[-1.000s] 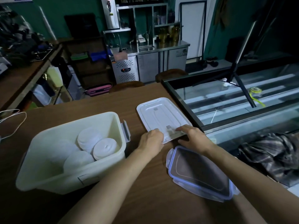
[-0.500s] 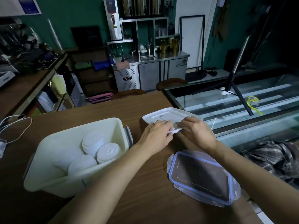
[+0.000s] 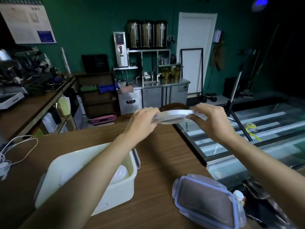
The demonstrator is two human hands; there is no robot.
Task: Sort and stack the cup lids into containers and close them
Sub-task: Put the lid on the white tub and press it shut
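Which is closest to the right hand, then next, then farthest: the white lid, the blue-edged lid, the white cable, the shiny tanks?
1. White lid: held in the right hand.
2. Blue-edged lid: on the table, below the hand.
3. White cable: table's far left.
4. Shiny tanks: back wall, across the room.

Both bare forearms stretch forward and converge on the white lid (image 3: 173,114). The left hand (image 3: 143,120) grips the lid's left end with its fingers curled over the rim. The right hand (image 3: 210,119) grips the lid's right end the same way.
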